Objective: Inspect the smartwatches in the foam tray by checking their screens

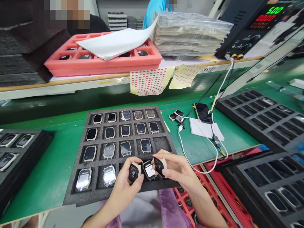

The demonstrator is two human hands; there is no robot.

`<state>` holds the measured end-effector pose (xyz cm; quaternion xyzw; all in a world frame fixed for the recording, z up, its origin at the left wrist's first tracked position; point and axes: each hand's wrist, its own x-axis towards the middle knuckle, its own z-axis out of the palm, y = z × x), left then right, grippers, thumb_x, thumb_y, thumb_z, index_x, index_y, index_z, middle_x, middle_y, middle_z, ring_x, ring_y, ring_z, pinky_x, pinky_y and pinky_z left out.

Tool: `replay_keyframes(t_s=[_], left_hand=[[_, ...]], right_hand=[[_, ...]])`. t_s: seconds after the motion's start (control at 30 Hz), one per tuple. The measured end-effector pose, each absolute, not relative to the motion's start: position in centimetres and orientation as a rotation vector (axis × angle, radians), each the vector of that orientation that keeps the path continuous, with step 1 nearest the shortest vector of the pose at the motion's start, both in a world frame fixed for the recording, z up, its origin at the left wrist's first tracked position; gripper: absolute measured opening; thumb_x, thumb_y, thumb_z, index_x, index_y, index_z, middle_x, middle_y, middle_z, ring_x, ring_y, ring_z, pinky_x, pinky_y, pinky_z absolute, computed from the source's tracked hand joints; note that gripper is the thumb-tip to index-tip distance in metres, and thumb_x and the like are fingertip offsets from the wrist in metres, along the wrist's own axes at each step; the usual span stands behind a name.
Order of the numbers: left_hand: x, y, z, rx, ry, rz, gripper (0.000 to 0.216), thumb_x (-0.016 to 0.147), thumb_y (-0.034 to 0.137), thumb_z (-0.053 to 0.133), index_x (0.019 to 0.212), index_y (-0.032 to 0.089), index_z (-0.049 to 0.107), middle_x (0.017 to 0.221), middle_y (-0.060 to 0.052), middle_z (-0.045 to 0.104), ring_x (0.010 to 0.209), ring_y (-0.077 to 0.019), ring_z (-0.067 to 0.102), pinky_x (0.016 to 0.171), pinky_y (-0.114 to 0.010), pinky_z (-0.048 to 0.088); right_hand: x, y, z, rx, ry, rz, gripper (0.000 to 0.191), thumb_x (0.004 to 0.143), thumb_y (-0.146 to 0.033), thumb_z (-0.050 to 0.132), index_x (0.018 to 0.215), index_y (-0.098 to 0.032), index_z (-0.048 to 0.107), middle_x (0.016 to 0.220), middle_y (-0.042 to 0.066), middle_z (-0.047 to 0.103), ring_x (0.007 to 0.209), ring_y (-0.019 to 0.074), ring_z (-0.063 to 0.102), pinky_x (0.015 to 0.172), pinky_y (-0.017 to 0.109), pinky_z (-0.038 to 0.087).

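Note:
My left hand (129, 177) is closed round a smartwatch body (134, 172) with a lit dark screen, pinched between thumb and fingers. In my right hand (174, 167) is a second smartwatch body (160, 167), also gripped by its edges, its dark face showing faint marks. Between the two hands a third watch (149, 170) with a bright white screen sits in the front row of a grey foam tray (97, 163). Several more strapless watches lie in the tray's pockets, such as one with a pale screen (84, 179). My hands partly hide the front pockets.
Behind stand a pink foam tray (104, 68), stacked clear plastic trays (190, 34) and a power supply (247, 28). White cables (181, 139), a phone (203, 112) and paper (206, 129) lie right. Dark foam trays (261, 114) flank both sides. Two people are partly visible beyond the shelf.

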<state>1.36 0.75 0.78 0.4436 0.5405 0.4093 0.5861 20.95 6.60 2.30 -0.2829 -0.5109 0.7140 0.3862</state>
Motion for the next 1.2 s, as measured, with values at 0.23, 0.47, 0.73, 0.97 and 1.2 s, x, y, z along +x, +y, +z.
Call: replay_keyframes(t_s=[0.23,0.47,0.73,0.97,1.2], left_hand=[[1.32,0.78,0.83,1.050,1.245,0.939,0.027,0.080,0.016,0.056,0.105,0.021,0.049,0.084,0.001,0.054,0.068,-0.0132,0.050,0.057,-0.022,0.036],[1.33,0.85,1.00,1.049,1.249,0.942,0.027,0.079,0.016,0.057,0.105,0.021,0.051,0.086,0.000,0.055,0.073,-0.0153,0.053,0.062,-0.023,0.040],[1.19,0.65,0.62,1.020,1.229,0.948,0.030,0.081,0.023,0.059,0.110,0.023,0.050,0.081,0.002,0.056,0.056,-0.0106,0.048,0.049,-0.020,0.035],[1.10,0.55,0.69,1.000,1.194,0.936,0.033,0.083,0.026,0.059,0.114,0.023,0.048,0.090,-0.002,0.057,0.057,-0.0103,0.050,0.045,-0.019,0.037],[1.16,0.96,0.99,0.883,0.938,1.004,0.058,0.086,0.030,0.058,0.137,0.025,0.031,0.097,-0.006,0.056,0.077,-0.0186,0.058,0.063,-0.029,0.052]], right_hand=[[20.84,6.63,2.24,-0.678,-1.307,1.831,0.035,0.079,-0.026,0.072,0.114,-0.024,0.069,0.095,0.006,0.053,0.086,0.0188,0.059,0.076,0.031,0.049],[20.80,6.58,2.27,-0.703,-1.316,1.818,0.035,0.079,-0.027,0.072,0.114,-0.023,0.068,0.094,0.006,0.053,0.083,0.0185,0.057,0.074,0.031,0.049],[20.76,6.42,2.53,-0.711,-1.316,1.792,0.035,0.079,-0.028,0.072,0.113,-0.022,0.069,0.097,0.007,0.055,0.087,0.0192,0.057,0.075,0.031,0.048],[21.08,6.05,2.22,-0.745,-1.300,1.856,0.034,0.080,-0.025,0.071,0.114,-0.023,0.068,0.101,0.007,0.063,0.086,0.0183,0.062,0.073,0.028,0.051],[21.48,6.11,2.63,-0.869,-1.263,1.854,0.037,0.086,-0.026,0.064,0.123,-0.022,0.060,0.116,0.011,0.067,0.103,0.0235,0.064,0.091,0.037,0.050]])
